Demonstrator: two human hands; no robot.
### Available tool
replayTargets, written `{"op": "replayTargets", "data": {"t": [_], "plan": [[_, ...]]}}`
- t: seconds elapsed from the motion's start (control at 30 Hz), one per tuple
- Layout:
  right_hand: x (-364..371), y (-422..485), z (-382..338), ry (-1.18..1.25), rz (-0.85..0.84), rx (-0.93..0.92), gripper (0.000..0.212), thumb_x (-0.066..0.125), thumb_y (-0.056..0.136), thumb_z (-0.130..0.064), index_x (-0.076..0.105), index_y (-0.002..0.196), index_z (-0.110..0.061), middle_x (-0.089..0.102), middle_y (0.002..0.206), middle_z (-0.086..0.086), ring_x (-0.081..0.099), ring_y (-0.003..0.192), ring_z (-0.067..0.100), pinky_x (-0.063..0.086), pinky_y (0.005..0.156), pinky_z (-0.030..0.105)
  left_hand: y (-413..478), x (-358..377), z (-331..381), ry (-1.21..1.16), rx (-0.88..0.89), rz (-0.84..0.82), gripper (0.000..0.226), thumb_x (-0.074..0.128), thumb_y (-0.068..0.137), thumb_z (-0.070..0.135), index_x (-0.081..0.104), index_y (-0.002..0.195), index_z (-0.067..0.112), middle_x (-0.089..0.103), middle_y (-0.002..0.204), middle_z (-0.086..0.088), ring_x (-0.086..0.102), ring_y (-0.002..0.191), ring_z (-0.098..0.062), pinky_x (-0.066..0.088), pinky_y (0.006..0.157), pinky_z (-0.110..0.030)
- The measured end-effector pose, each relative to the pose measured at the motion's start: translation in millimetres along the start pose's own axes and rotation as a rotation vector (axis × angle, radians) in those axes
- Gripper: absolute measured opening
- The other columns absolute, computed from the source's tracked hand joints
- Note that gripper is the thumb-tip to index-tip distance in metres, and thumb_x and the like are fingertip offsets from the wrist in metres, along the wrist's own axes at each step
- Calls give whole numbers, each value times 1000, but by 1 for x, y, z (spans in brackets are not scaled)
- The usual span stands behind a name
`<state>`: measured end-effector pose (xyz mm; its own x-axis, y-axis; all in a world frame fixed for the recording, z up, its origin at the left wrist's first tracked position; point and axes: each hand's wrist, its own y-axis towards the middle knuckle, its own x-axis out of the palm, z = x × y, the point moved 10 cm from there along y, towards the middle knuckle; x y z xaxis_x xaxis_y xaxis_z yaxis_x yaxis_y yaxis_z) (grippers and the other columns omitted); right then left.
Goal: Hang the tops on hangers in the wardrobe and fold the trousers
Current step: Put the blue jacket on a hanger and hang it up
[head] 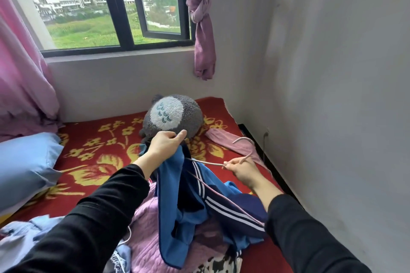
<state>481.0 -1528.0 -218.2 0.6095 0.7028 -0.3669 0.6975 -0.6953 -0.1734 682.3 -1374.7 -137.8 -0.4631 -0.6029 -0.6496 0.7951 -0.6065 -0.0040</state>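
Two curled hands [164, 144] [241, 169]: jacket [173, 186], hanger [210, 163]

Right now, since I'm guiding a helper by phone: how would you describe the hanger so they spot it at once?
On the red flowered bed under the window, find the blue striped jacket the left hand holds up. The right hand grips a thin pink hanger poking into it. It is the only stiff, wiry thing among soft clothes, with a curved hook.

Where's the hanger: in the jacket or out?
Partly in: one tip of the pink hanger is under the blue jacket the left hand lifts; the right hand holds its hook end outside.
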Motion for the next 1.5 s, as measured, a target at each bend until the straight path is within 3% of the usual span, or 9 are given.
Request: {"op": "replayTargets", "data": {"t": [0.1, 0.3, 0.43, 0.53, 0.67, 0.9, 1.1, 1.3, 1.5], "plan": [[17, 4, 5, -110, -11, 31, 19, 65, 89, -24, 75, 86, -8, 66, 75, 1, 56, 72, 12, 42, 63, 22, -9, 10, 15, -144, 136, -148, 40, 69, 85, 39, 50, 60, 13, 36, 54, 1, 31, 52, -12, 27, 47, -24], [29, 8, -12, 36, -122, 63, 10, 65, 76, 2, 73, 79, 6, 68, 76, 16, 55, 61, 10, 38, 53, 15, -1, -44, -13, -58, 137, 65, 32, 68, 85, 37, 67, 73, 7, 64, 66, -2, 52, 62, -8, 41, 60, -26], [15, 14, -33, 154, -110, 66, 16, 63, 77, 1, 71, 87, 11, 57, 61, 3, 39, 45, 5, 31, 44, 13, -3, -64, -34, 168, 91, 152, 22, 68, 84, 42, 72, 79, 21, 69, 77, 6, 61, 77, -12, 41, 69, -25], [28, 14, -32, 157, -152, 76, 13, 63, 80, 2, 71, 88, 9, 47, 44, -8, 36, 41, 4, 29, 41, 13, -10, -63, -34, -77, 74, 149, 22, 71, 83, 37, 73, 73, 18, 71, 72, 0, 60, 68, -6, 45, 64, -20], [59, 15, -10, -94, -66, 55, 15, 65, 84, -9, 73, 87, 4, 69, 81, 10, 63, 79, 12, 45, 74, 26, -21, -38, 1, -375, 137, 20, 19, 73, 83, 28, 74, 77, 11, 68, 67, 2, 55, 60, -1, 43, 57, -10], [42, 26, -24, 82, 43, 59, 16, 60, 78, 0, 72, 80, -9, 68, 88, 4, 58, 89, 17, 42, 81, 26, -48, 24, -35, 168, -19, -687, 28, 74, 81, 38, 72, 74, 11, 55, 63, 5, 47, 58, -7, 38, 57, -21], [72, 8, -39, 228, -213, 31, 17, 56, 79, 10, 66, 78, -4, 61, 72, 4, 52, 65, 7, 39, 57, 13, -16, 24, -25, 755, 342, -231, 61, 66, 80, 34, 47, 138, 33, 45, 137, 6, 36, 130, -20, 29, 108, -40], [95, -16, -25, 203, -729, 137, 34, 47, 77, 16, 59, 109, 14, 65, 81, -4, 56, 79, 7, 39, 74, 25, -20, 42, -25, 915, 429, -326, 28, 47, 82, 7, 63, 99, 23, 62, 103, 2, 60, 101, -24, 48, 76, -37], [72, 0, -8, -85, -452, 27, 12, 73, 76, -4, 70, 73, -15, 66, 74, -3, 56, 69, 9, 42, 68, 27, -26, 46, -21, 780, 492, -378, 28, 48, 82, 0, 63, 95, 19, 59, 98, 0, 58, 98, -25, 45, 80, -40]]}}
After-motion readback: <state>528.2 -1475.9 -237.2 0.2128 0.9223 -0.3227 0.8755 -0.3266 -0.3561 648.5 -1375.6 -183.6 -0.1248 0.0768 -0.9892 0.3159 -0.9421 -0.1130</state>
